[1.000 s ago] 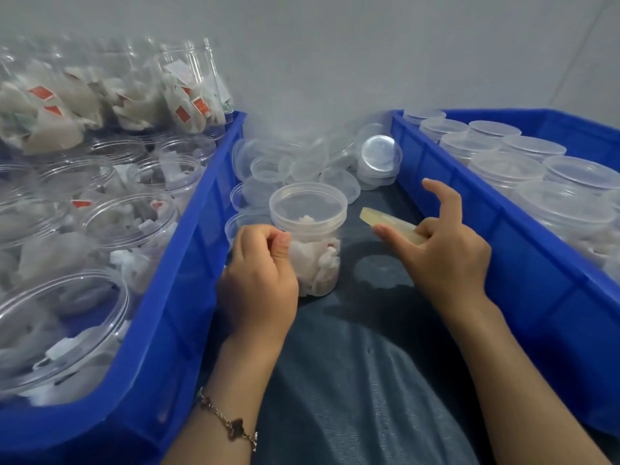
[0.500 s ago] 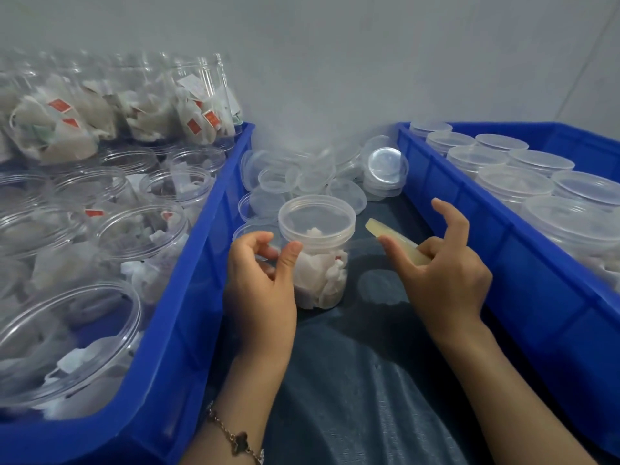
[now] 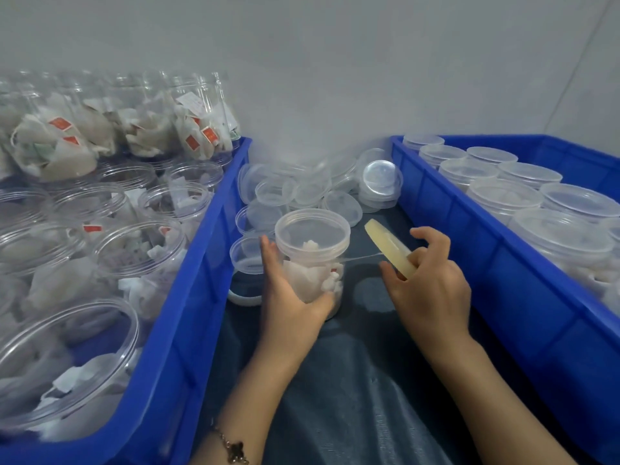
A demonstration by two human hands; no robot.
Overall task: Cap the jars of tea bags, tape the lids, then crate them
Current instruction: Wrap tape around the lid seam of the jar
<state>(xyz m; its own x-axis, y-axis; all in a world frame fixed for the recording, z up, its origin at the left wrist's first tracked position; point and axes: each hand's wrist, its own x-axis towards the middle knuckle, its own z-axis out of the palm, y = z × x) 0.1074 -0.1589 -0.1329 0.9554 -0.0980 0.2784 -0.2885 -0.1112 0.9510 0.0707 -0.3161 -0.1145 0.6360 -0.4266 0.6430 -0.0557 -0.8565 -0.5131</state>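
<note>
The capped clear plastic jar of tea bags point(image 3: 312, 260) stands between two blue crates, left hand point(image 3: 292, 297) wrapped around it; just right of the jar, right hand point(image 3: 429, 283) grips a yellowish tape roll point(image 3: 389, 251).

So the capped jar point(image 3: 312, 260) sat in the middle of the frame, between two crates. Left crate point(image 3: 188, 297) had the open jars point(image 3: 134, 250) in it, right crate point(image 3: 469, 229) the capped ones point(image 3: 503, 199). Loose lids point(image 3: 322, 189) were piled behind the middle jar, tape roll point(image 3: 389, 253) just right of it.
</note>
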